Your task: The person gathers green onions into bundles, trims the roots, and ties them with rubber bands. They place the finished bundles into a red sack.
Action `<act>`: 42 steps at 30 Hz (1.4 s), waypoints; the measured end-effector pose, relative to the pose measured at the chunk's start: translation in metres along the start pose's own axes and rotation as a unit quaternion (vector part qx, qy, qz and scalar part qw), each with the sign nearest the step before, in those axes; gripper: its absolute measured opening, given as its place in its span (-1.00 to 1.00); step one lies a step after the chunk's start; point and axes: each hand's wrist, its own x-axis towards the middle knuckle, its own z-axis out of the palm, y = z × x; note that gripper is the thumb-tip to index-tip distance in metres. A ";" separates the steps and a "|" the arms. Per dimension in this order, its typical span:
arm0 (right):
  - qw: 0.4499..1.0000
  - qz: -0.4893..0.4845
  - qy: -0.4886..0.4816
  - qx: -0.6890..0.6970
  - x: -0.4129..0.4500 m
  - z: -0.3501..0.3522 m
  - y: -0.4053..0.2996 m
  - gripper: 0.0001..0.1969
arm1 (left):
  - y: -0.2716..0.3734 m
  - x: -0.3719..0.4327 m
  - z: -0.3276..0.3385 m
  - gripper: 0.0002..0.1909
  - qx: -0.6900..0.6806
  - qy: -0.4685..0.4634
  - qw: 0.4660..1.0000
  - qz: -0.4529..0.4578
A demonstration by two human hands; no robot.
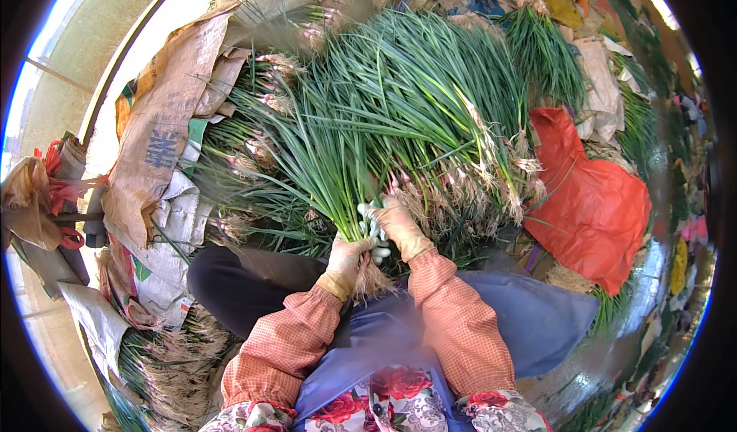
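Note:
My left hand (pixel 346 259), in a pale glove, is closed around the lower stems of a bunch of green scallions (pixel 328 167), whose tangled roots hang below the fist. Beside it, my right hand (pixel 396 222), gloved too, touches the bunch from the right with its fingers bent around the stems. Just beyond my hands lies a large heap of the same long-leaved plants (pixel 426 86), with pinkish-white bulbs and roots towards me. More bundles (pixel 253 156) lie left of the heap.
A red plastic sheet (pixel 593 202) lies to the right. Woven sacks (pixel 173 110) stand along the left side, with rooted bundles (pixel 178 368) at lower left. Another bundle (pixel 544 52) rests at upper right. My knees are bent beneath a blue apron (pixel 518 317).

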 end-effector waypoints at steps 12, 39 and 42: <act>0.942 -0.177 0.124 0.257 0.014 -0.069 -0.049 -0.65 | 0.030 -0.021 0.016 -0.69 -0.056 0.000 0.975 0.217; 0.990 -0.004 -0.055 0.132 0.005 -0.018 0.009 -0.62 | 0.020 0.008 -0.004 -0.84 -0.087 -0.079 0.992 -0.047; 0.970 -0.085 -0.223 0.040 0.010 -0.021 0.014 -0.55 | 0.017 0.008 -0.016 -0.81 -0.151 -0.120 0.977 -0.087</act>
